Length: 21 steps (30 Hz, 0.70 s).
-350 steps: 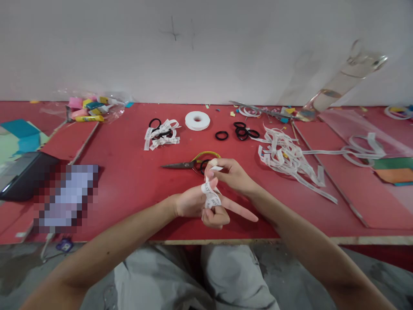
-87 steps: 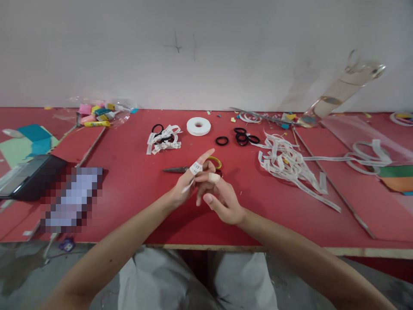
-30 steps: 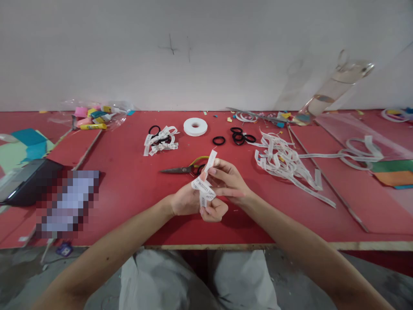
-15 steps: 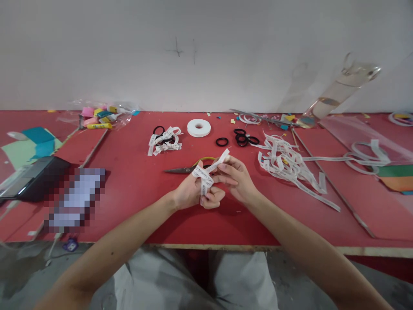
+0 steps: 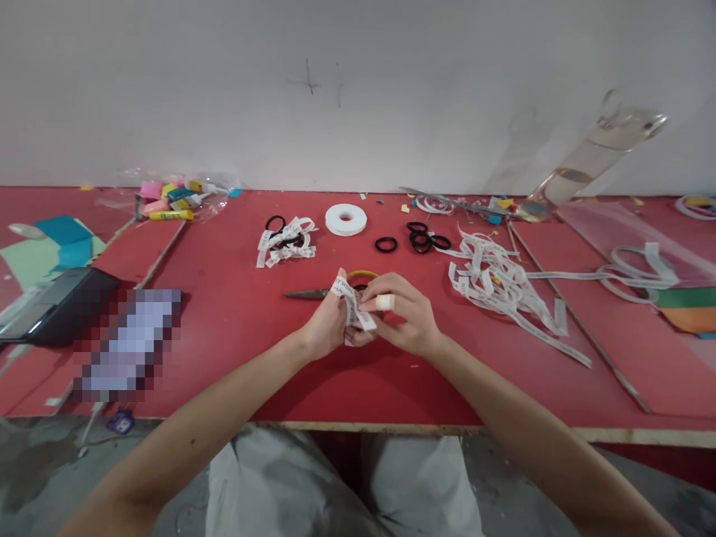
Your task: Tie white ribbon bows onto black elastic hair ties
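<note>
A white printed ribbon [image 5: 353, 304] is looped around the thumb side of my left hand [image 5: 326, 328], whose fingers are curled closed on it. My right hand [image 5: 407, 312] pinches the same ribbon from the right, near one loose end that points down. A white band wraps one right finger. Just behind both hands lie scissors [image 5: 305, 294] with a yellow-green handle, partly hidden by my fingers. Farther back are a white ribbon roll [image 5: 345, 220], a single black hair tie [image 5: 385, 245] and several more black hair ties [image 5: 421, 239].
To the right spreads a tangled ribbon pile [image 5: 492, 280]. Ribbon bows [image 5: 288, 242] on black ties lie at the back left. A phone [image 5: 134, 339], a black device [image 5: 67, 306] and a bag of glue tubes [image 5: 176, 200] are left. A bottle [image 5: 593, 160] leans against the back wall.
My right hand has shifted inward and lower. The ribbon end that pointed up to the right now hangs down across my left fingers. The table things stay in place.
</note>
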Available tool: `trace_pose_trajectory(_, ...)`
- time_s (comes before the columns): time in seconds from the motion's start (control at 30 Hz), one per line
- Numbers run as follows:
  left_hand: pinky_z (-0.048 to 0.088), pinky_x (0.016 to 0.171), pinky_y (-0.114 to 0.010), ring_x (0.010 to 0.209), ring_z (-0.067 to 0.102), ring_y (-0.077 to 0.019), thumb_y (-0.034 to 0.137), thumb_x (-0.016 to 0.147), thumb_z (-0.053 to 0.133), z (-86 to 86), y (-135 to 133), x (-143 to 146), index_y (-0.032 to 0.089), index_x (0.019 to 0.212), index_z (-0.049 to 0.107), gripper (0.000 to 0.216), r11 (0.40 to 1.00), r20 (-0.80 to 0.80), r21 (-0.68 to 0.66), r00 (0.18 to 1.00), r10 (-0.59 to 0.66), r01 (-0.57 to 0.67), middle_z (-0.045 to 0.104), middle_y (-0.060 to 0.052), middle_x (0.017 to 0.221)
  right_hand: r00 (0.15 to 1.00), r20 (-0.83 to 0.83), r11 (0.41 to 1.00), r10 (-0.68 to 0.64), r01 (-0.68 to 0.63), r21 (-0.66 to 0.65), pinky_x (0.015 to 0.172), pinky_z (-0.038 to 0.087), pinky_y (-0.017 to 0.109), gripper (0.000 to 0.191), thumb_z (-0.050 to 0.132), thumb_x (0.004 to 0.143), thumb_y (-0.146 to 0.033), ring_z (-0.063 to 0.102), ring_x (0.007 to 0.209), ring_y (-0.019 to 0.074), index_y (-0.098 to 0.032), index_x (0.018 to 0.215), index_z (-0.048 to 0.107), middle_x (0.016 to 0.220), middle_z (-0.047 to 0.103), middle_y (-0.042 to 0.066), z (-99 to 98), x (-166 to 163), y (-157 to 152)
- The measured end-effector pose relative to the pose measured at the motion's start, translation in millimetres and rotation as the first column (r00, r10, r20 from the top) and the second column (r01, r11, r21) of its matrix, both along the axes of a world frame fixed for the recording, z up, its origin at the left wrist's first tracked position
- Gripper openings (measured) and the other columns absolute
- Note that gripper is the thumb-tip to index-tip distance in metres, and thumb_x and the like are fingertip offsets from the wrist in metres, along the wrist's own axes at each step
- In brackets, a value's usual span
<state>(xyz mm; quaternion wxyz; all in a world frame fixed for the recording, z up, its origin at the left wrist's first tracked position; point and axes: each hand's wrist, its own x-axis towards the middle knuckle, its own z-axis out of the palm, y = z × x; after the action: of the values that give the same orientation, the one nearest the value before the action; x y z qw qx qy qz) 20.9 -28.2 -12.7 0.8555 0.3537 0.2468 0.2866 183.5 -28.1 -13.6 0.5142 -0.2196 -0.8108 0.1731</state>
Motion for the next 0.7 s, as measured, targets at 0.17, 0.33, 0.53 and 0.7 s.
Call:
trace_pose_trajectory(0.17, 0.016, 0.043, -0.018, 0.043, 0.018, -0.0060, 0.081, 0.083, 0.031, 1.6, 1, 3, 0.021, 0.066, 0.034, 0.063, 0.996, -0.050, 0.009, 0.994, 0.093, -0.092, 0.025, 0.008, 0.051, 0.977, 0.193, 0.980, -0.087, 0.049, 0.192, 0.085, 0.052, 0.040, 0.019, 0.062, 0.086, -0.015, 0.064, 0.096, 0.0214, -0.026, 0.101, 0.068, 0.096, 0.070, 0.007, -4.1, 2, 6)
trace_pose_trajectory(0.33, 0.015, 0.042, -0.017, 0.041, 0.016, -0.0051, 0.081, 0.083, 0.033, 0.4, 1, 4, 0.021, 0.068, 0.036, 0.062, 0.993, -0.086, 0.036, 0.989, 0.117, -0.114, 0.025, 0.009, 0.050, 0.975, 0.192, 0.973, -0.116, 0.072, 0.222, 0.087, 0.053, 0.040, 0.016, 0.065, 0.085, -0.017, 0.064, 0.095, 0.0213, -0.025, 0.099, 0.070, 0.095, 0.071, 0.007, -3.7, 1, 4)
trace_pose_trajectory(0.53, 0.014, 0.042, -0.018, 0.041, 0.015, -0.0056, 0.080, 0.085, 0.030, -1.9, -2, 7, 0.020, 0.069, 0.036, 0.062, 0.984, -0.118, 0.133, 0.984, 0.135, -0.120, 0.026, 0.009, 0.050, 0.978, 0.110, 0.981, -0.177, 0.166, 0.099, 0.082, 0.053, 0.040, 0.005, 0.070, 0.085, -0.028, 0.064, 0.090, 0.0220, -0.026, 0.090, 0.070, 0.088, 0.071, 0.005, -5.2, -6, -2)
trace_pose_trajectory(0.7, 0.012, 0.044, -0.019, 0.045, 0.014, -0.0051, 0.083, 0.082, 0.029, -0.6, -3, 7, 0.021, 0.065, 0.032, 0.065, 0.983, -0.133, 0.150, 0.984, 0.122, -0.102, 0.024, 0.008, 0.052, 0.985, 0.079, 0.986, -0.154, 0.149, 0.072, 0.084, 0.052, 0.041, 0.016, 0.071, 0.083, -0.025, 0.063, 0.091, 0.0225, -0.027, 0.098, 0.068, 0.091, 0.072, 0.005, -4.6, -8, -3)
